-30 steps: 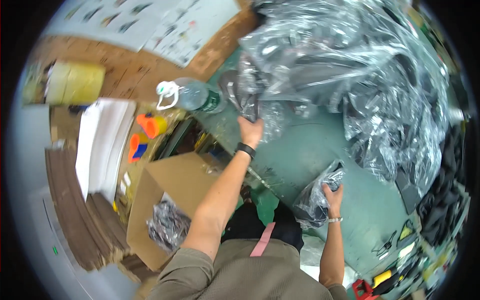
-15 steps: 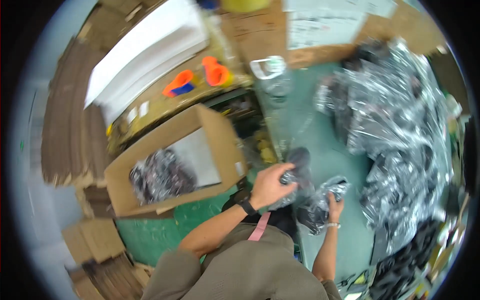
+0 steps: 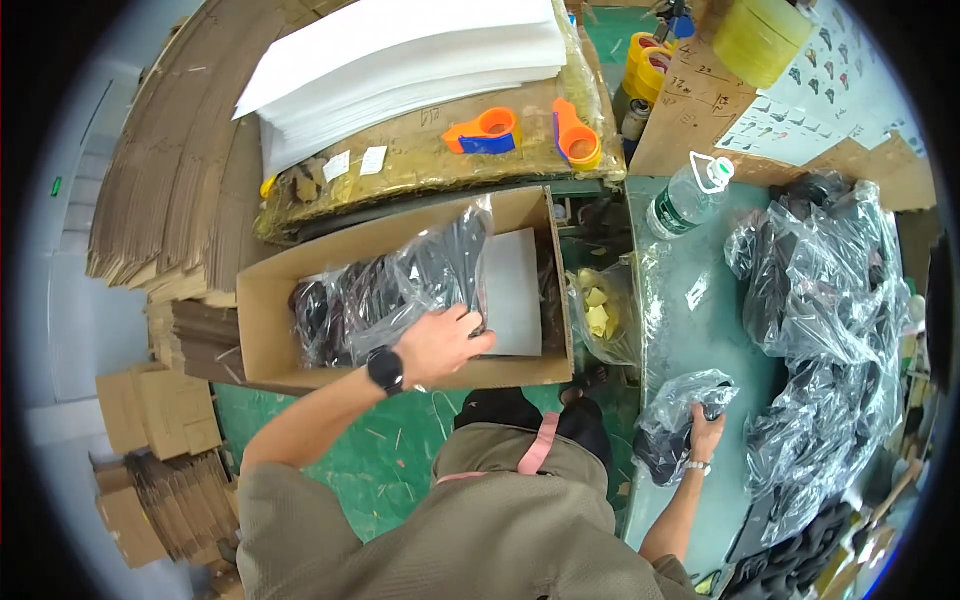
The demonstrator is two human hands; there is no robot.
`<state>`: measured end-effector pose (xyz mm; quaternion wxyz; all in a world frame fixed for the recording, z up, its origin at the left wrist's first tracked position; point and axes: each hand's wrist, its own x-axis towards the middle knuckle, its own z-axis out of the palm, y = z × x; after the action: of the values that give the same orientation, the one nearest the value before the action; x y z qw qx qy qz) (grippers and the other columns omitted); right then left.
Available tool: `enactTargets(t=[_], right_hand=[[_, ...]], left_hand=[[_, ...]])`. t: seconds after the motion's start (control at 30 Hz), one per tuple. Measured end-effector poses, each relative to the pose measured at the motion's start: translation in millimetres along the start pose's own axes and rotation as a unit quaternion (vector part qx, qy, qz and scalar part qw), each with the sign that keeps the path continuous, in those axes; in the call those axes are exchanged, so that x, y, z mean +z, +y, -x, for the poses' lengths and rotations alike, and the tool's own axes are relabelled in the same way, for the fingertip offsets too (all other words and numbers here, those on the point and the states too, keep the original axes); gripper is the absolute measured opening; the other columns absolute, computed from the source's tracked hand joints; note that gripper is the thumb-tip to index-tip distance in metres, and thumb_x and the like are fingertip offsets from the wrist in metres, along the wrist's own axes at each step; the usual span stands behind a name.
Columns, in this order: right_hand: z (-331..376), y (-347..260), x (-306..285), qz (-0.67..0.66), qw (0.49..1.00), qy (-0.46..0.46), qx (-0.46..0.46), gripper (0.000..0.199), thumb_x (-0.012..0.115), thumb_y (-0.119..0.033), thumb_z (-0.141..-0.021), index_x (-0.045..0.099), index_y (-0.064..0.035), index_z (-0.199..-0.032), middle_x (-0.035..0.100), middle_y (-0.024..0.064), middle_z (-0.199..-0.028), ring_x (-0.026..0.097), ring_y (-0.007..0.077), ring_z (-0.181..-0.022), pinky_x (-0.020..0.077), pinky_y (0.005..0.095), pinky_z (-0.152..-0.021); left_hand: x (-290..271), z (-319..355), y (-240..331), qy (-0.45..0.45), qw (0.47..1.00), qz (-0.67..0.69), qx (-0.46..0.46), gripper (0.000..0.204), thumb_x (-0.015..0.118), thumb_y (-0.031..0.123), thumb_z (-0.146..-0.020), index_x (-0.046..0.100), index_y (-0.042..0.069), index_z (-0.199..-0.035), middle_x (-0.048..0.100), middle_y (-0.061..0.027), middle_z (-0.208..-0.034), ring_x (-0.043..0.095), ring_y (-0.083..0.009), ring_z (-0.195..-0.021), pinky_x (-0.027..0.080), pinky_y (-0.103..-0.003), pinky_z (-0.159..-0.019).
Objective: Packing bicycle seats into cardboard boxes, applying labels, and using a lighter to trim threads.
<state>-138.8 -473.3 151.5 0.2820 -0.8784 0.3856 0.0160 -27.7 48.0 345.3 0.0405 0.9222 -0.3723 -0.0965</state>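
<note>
While the left hand (image 3: 440, 343) is reaching down into the open cardboard box (image 3: 262, 330), its fingers are curling over the top of a clear plastic bag of dark items (image 3: 430, 268) — gripping its near edge just under the fingertips. That bag is lying inside the box, slanting away from the fingers toward the far wall, and more bagged dark pieces (image 3: 335, 310) are sitting just left of the knuckles. A white sheet (image 3: 512, 290) is resting right of the fingertips, against the box's right side. A black wristwatch (image 3: 386, 370) is sitting on the wrist behind the hand.

The right hand (image 3: 705, 432) is resting on the green table (image 3: 690, 330), its fingers closing around a second crumpled bag of dark items (image 3: 675, 420) — the bag is bunching up to the left of the fingers. Beyond those fingers, to the right, a large heap of similar bags (image 3: 820, 310) is covering the table. Farther ahead a water bottle (image 3: 685, 200) is lying, and past the box two orange tape dispensers (image 3: 485, 130) are sitting by a stack of white foam sheets (image 3: 400, 60).
</note>
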Motion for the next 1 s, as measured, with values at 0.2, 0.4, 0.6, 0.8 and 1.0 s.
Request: enactTargets(t=[0.2, 0.4, 0.6, 0.8, 1.0], right_hand=[[112, -179, -84, -0.063, 0.996, 0.034, -0.062, 0.035, 0.072, -0.018, -0.080, 0.062, 0.0037, -0.105, 0.069, 0.0120, -0.094, 0.062, 0.0196, -0.083, 0.0482, 0.0329, -0.078], [203, -341, -102, -0.197, 0.964, -0.044, -0.173, 0.026, 0.071, -0.005, -0.072, 0.064, 0.0031, -0.096, 0.066, 0.0050, -0.084, 0.061, 0.0134, -0.077, 0.0495, 0.0289, -0.074], [235, -502, 36, 0.199, 0.879, -0.150, -0.406, 0.052, 0.075, -0.044, -0.072, 0.064, 0.0066, -0.071, 0.064, 0.0203, -0.064, 0.064, 0.0283, -0.058, 0.0507, 0.0376, -0.060], [201, -493, 222, 0.346, 0.817, -0.207, -0.413, 0.060, 0.063, -0.059, -0.078, 0.070, 0.0005, -0.080, 0.069, 0.0219, -0.080, 0.069, 0.0363, -0.080, 0.0554, 0.0438, -0.072], [191, -388, 346, 0.407, 0.832, -0.193, -0.324, 0.040, 0.066, -0.034, -0.081, 0.062, 0.0017, -0.099, 0.068, 0.0226, -0.096, 0.068, 0.0343, -0.092, 0.0548, 0.0431, -0.079]], left_hand=[[162, 35, -73, -0.029, 0.996, -0.006, 0.084, 0.030, 0.063, 0.014, -0.072, 0.056, 0.011, -0.101, 0.050, -0.0076, -0.091, 0.054, -0.0257, -0.085, 0.054, -0.032, -0.058], [293, 47, -86, -0.088, 0.995, 0.046, 0.006, 0.027, 0.062, 0.014, -0.076, 0.060, 0.005, -0.101, 0.056, -0.0131, -0.103, 0.054, -0.0295, -0.099, 0.050, -0.036, -0.080], [309, 87, -101, 0.049, 0.992, 0.109, 0.049, 0.050, 0.057, 0.017, -0.079, 0.054, 0.005, -0.127, 0.055, -0.0153, -0.124, 0.047, -0.0357, -0.119, 0.034, -0.043, -0.107], [275, 93, -138, -0.040, 0.997, 0.049, -0.047, 0.069, 0.069, 0.041, -0.072, 0.053, 0.008, -0.130, 0.046, -0.0146, -0.136, 0.033, -0.0333, -0.135, 0.021, -0.047, -0.115], [287, 94, -132, -0.028, 0.995, 0.049, -0.087, 0.070, 0.073, 0.043, -0.067, 0.057, 0.001, -0.122, 0.047, -0.0144, -0.135, 0.033, -0.0315, -0.135, 0.021, -0.047, -0.116]])
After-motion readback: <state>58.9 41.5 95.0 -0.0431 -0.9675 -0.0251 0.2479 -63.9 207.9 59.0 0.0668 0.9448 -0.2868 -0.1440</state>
